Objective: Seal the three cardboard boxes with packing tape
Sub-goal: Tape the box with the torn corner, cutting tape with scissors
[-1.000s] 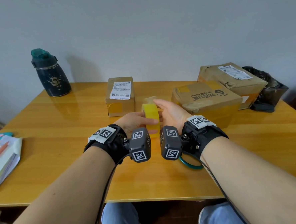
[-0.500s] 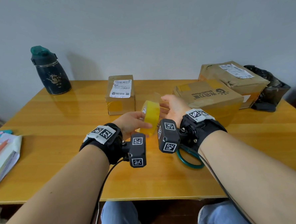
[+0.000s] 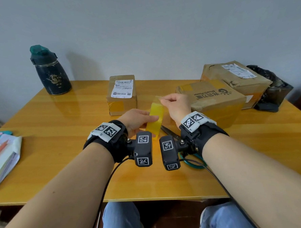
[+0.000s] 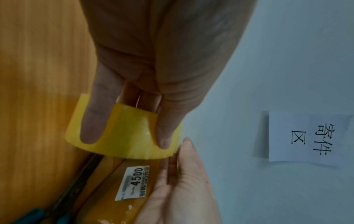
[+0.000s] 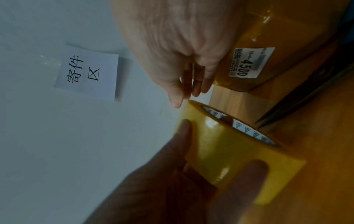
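The tape roll [image 3: 155,120] is held on edge above the table [image 3: 59,137], gripped by the left hand [image 3: 137,120] with the thumb on one side of its outer band and fingers [image 4: 91,121] on the other. The right hand [image 3: 176,106] pinches the loose end of tape [image 3: 156,99] just above the roll, fingertips curled together. Scissors [image 3: 170,131] lie on the table under the right wrist. Beyond the fingers stands the small box [image 3: 121,95]; right of them sits the middle box [image 3: 214,101], then the large box [image 3: 235,77] behind it. A bottle [image 3: 50,70] stands far left, papers [image 3: 2,158] at the near left edge.
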Available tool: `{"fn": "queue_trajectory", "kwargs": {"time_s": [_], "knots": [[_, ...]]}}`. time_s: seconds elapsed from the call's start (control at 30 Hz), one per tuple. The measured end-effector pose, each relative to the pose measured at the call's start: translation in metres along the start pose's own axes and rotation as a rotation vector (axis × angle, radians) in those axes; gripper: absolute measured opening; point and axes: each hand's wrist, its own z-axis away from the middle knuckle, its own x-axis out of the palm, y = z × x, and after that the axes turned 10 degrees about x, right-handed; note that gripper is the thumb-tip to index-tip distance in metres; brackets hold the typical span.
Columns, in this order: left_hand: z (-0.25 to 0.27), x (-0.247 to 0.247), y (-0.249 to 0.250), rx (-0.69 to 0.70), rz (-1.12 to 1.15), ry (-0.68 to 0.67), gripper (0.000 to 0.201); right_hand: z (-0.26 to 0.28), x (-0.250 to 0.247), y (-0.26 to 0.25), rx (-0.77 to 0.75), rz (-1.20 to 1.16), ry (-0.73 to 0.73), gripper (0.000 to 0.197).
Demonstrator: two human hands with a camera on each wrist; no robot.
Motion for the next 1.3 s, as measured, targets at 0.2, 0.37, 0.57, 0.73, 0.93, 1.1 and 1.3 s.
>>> {"fn": "queue_trajectory", "kwargs": {"time_s": [0.2, 0.37, 0.57, 0.73, 0.93, 1.1, 1.3], "knots": [[0.000, 0.004, 0.002, -0.003, -0.066, 0.082, 0.039, 0.009, -0.002, 0.000, -0.237, 0.127, 0.050, 0.008], [0.000, 0.002, 0.006, -0.037, -0.066, 0.114, 0.046, 0.011, -0.005, 0.001, -0.325, 0.178, 0.038, 0.008], [-0.003, 0.004, 0.006, -0.077, -0.017, 0.183, 0.041, 0.017, -0.006, 0.005, -0.379, 0.104, 0.042, 0.008], [-0.001, -0.002, 0.011, -0.143, -0.017, 0.230, 0.048, 0.021, -0.008, -0.012, -0.418, 0.126, -0.120, 0.008], [0.008, 0.000, 0.016, -0.127, 0.223, 0.186, 0.032, 0.020, -0.014, -0.005, -0.452, 0.245, -0.201, 0.015], [0.004, -0.003, 0.017, -0.134, 0.385, 0.200, 0.050, 0.020, -0.016, 0.014, -0.681, 0.542, -0.190, 0.027], [0.004, 0.003, 0.008, -0.064, 0.116, 0.171, 0.043, 0.027, -0.019, 0.017, -1.017, 0.825, -0.103, 0.012]]}}
